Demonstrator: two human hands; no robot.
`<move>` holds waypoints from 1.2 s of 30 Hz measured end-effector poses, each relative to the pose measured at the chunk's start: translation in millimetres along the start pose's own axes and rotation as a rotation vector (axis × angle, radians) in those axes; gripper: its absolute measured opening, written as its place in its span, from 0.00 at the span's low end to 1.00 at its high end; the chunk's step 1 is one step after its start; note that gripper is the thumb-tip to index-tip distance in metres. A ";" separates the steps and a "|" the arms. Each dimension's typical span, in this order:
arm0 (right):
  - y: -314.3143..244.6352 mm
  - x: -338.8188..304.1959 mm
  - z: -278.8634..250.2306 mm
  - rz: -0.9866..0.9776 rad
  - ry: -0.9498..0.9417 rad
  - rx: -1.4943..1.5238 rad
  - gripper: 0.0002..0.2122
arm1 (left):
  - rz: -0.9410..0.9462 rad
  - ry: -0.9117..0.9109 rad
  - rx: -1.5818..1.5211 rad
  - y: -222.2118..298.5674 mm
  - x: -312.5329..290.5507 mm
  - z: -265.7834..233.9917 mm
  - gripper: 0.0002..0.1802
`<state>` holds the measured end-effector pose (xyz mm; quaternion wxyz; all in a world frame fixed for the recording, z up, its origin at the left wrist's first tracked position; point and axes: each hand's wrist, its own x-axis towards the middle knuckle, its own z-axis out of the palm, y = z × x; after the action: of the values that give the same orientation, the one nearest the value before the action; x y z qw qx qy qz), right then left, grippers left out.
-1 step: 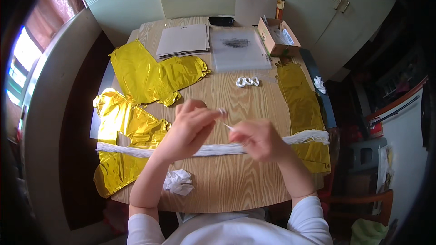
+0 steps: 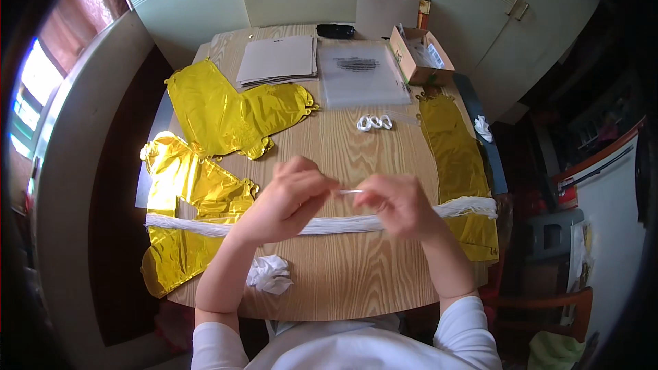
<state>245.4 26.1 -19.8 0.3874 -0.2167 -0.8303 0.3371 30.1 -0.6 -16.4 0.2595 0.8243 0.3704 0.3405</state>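
Note:
Above the middle of the table, my left hand (image 2: pixel 291 199) and my right hand (image 2: pixel 399 204) face each other, fingers closed. A short stretch of white string (image 2: pixel 351 192) runs level between their fingertips, and both hands pinch it. Whatever else sits inside the fingers is hidden. Beneath the hands, a long bundle of white strings (image 2: pixel 336 225) lies across the table from left to right. Three small coils of white string (image 2: pixel 374 122) rest side by side beyond my hands.
Shiny gold foil balloons (image 2: pixel 209 113) lie flat at the left; more gold foil (image 2: pixel 456 144) covers the right edge. Farther back are grey cards (image 2: pixel 277 58), clear plastic bags (image 2: pixel 356 82) and an open cardboard box (image 2: pixel 410 62). Crumpled white tissue (image 2: pixel 269 274) sits near my left forearm.
The string between my hands has gone from slanted to level. My right fingers have risen slightly, and the small white loop at my left fingertips no longer shows.

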 end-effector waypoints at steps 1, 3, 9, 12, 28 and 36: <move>3.4 0.3 -4.6 0.027 0.062 -0.110 0.01 | 0.047 -0.112 -0.246 -3.7 -0.2 -5.1 0.11; 13.1 -1.5 2.6 0.074 0.014 -0.155 0.01 | 0.023 -0.087 -0.611 -3.2 -1.2 -5.2 0.11; -2.4 0.5 8.9 -0.080 -0.059 -0.039 0.05 | -0.022 -0.017 0.079 0.8 0.8 -4.3 0.12; 9.9 -0.5 6.9 0.013 0.115 -0.149 0.05 | 0.047 -0.167 -0.799 -7.6 -4.6 -8.4 0.15; -6.3 1.9 8.5 -0.154 0.111 -0.039 0.05 | -0.010 -0.093 -0.307 -15.2 -0.7 3.8 0.12; -2.9 -3.9 14.7 -0.228 -0.013 -0.232 0.05 | -0.083 0.120 -0.132 0.0 4.6 9.5 0.09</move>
<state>235.9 16.0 -26.6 0.3902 -0.1624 -0.8852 0.1942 39.6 1.3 -20.7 0.3043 0.7675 0.3958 0.4020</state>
